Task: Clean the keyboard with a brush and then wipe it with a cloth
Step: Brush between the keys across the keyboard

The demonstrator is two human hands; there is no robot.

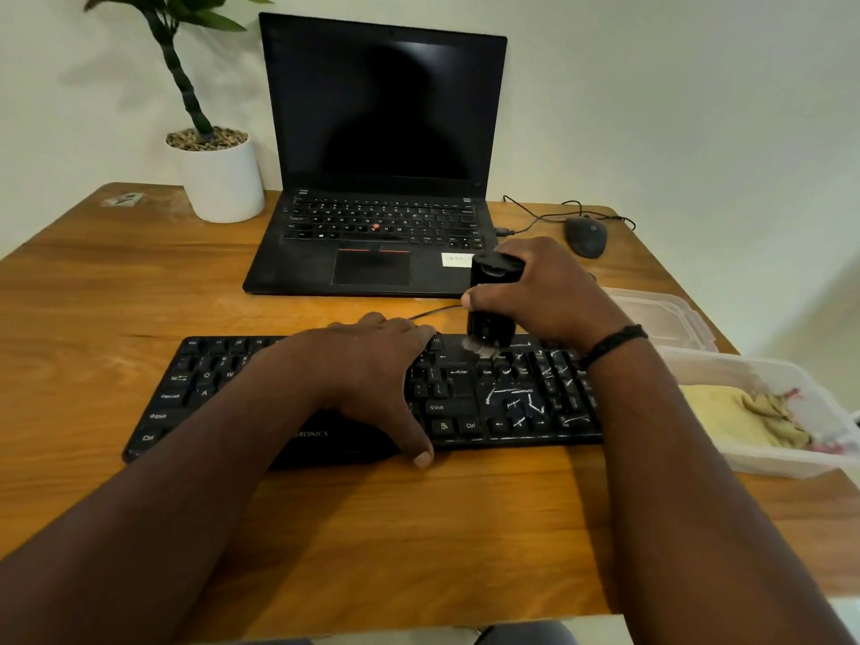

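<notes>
A black keyboard (512,402) lies across the wooden table, with white dust streaks on its right-hand keys. My left hand (372,365) rests flat over the keyboard's middle, its thumb hooked over the front edge. My right hand (544,290) grips a stubby black brush (491,309) held upright. The brush's pale bristles touch the top row of keys near the right side. A yellow cloth (740,416) lies in a clear plastic tub (791,463) to the right of the keyboard.
An open black laptop (381,179) stands behind the keyboard. A potted plant in a white pot (223,179) is at the back left. A wired mouse (585,236) sits at the back right. A clear lid (661,314) lies beyond the tub.
</notes>
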